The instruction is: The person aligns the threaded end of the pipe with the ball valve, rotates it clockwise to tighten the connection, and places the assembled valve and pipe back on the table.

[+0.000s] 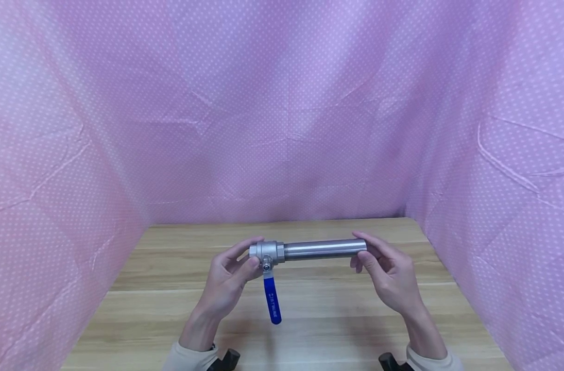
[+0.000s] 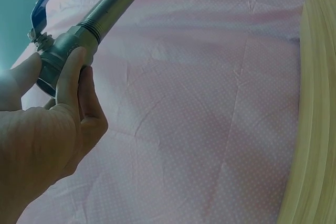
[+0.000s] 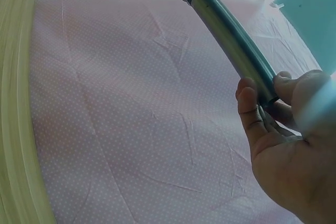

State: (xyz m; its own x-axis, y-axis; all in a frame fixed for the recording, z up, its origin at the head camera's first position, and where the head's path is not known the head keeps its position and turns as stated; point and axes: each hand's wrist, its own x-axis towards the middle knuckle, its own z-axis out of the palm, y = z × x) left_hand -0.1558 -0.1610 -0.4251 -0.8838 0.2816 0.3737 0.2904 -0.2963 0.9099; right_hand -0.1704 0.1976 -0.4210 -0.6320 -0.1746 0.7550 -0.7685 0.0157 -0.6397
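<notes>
A metal ball valve point(image 1: 271, 251) with a blue lever handle point(image 1: 272, 300) is joined to a straight steel pipe point(image 1: 325, 249), some thread showing at the joint. Both are held up over the table, roughly level, with the handle pointing toward the person. My left hand point(image 1: 225, 283) grips the valve body at its outer end, thumb in front and fingers behind. At the pipe's far right end, my right hand point(image 1: 393, 275) pinches it between thumb and fingers. The left wrist view shows the valve point(image 2: 65, 51) between thumb and fingers; the right wrist view shows the pipe's point(image 3: 236, 43) plain end in the fingertips.
A light wood-grain table point(image 1: 170, 273) lies below the hands. Pink dotted cloth point(image 1: 286, 129) hangs behind it and along both sides. Dark camera mounts point(image 1: 226, 359) show near both wrists at the lower edge.
</notes>
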